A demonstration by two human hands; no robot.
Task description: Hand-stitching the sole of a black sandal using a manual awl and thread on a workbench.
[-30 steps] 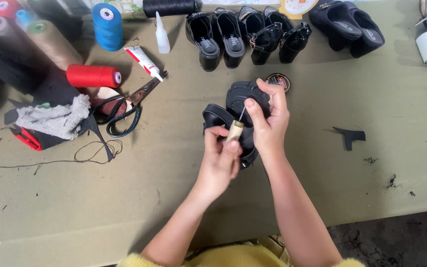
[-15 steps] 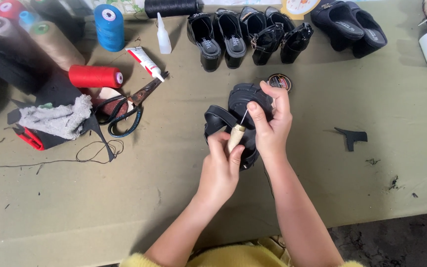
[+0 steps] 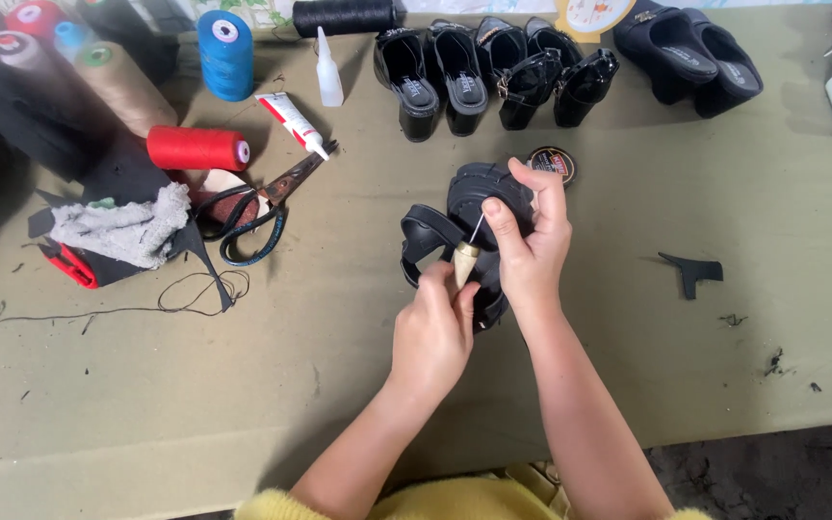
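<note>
A black sandal (image 3: 455, 221) is held above the olive table (image 3: 243, 404) at the middle of the head view. My right hand (image 3: 530, 241) grips its upper part from the right, thumb pressed on the strap. My left hand (image 3: 435, 327) holds an awl by its pale wooden handle (image 3: 464, 262); the thin metal point runs up into the sandal beside my right thumb. The lower part of the sandal is hidden behind both hands.
Scissors (image 3: 257, 207), a glue tube (image 3: 291, 123), a white squeeze bottle (image 3: 327, 69), red (image 3: 196, 147) and blue (image 3: 225, 40) thread spools and a grey rag (image 3: 122, 226) lie left. Black shoes (image 3: 493, 72) line the back. A round tin (image 3: 553, 162) and a black scrap (image 3: 690, 273) lie right.
Both hands and the sandal have stayed nearly in place, shifting slightly. My left hand has worked the awl a little higher toward the strap.
</note>
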